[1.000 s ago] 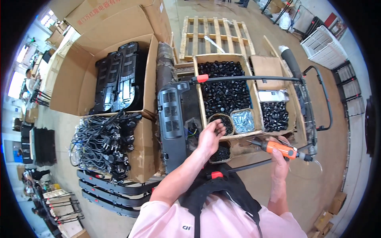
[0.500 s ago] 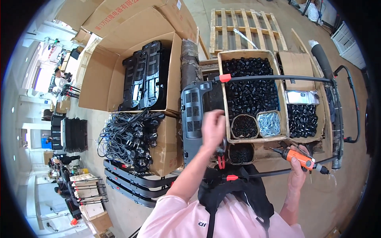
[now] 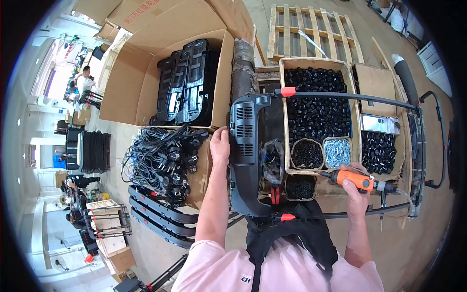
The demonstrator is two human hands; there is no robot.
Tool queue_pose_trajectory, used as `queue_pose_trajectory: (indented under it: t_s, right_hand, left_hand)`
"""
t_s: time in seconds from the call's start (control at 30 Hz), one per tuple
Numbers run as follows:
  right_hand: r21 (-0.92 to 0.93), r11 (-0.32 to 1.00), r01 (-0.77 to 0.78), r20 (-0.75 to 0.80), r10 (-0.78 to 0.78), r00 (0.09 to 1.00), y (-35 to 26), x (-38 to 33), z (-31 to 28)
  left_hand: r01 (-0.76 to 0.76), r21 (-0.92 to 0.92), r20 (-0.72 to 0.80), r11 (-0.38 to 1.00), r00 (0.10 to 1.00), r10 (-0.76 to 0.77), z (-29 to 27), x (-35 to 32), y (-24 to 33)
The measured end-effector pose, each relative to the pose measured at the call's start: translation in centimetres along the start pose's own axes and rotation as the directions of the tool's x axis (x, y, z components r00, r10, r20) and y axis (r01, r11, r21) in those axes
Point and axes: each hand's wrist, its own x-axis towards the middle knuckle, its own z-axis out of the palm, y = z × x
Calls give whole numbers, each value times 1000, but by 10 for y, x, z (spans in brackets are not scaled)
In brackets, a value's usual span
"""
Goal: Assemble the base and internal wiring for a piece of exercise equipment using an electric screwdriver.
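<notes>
A curved black plastic housing (image 3: 245,170) with vent slots lies in front of me, joined to a long dark frame of bars (image 3: 350,96) with red clips. My left hand (image 3: 220,146) is at the housing's outer left edge, fingers curled against it. In my right hand (image 3: 358,193) is an orange power screwdriver (image 3: 357,180), its bit pointing left toward the housing. Below the bit sits a small tub of dark screws (image 3: 300,187). Wires and a red-handled tool (image 3: 275,195) show inside the housing's curve.
A bin of black plastic caps (image 3: 318,107) holds smaller tubs of dark and silver screws (image 3: 337,153). A phone (image 3: 379,123) lies on the right bin. At left are coiled power cords (image 3: 165,163), a carton (image 3: 124,87) of black panels, and stacked curved housings (image 3: 160,221). A pallet (image 3: 311,31) lies beyond.
My left hand has moved from over the housing's inner side to its outer left edge. The screwdriver in my right hand has moved up and left, nearer the screw tubs.
</notes>
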Motion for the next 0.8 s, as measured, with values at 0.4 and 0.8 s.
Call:
queue_pose_trajectory:
  t_s: [0.4, 0.8]
  right_hand:
    - [-80, 997, -9, 136, 20, 991, 10, 17, 48]
    - [-163, 946, 281, 443, -184, 877, -15, 84, 196]
  left_hand:
    - [-194, 527, -74, 827, 959, 272, 8, 14, 3]
    - [-188, 187, -8, 964, 981, 193, 5, 2, -9]
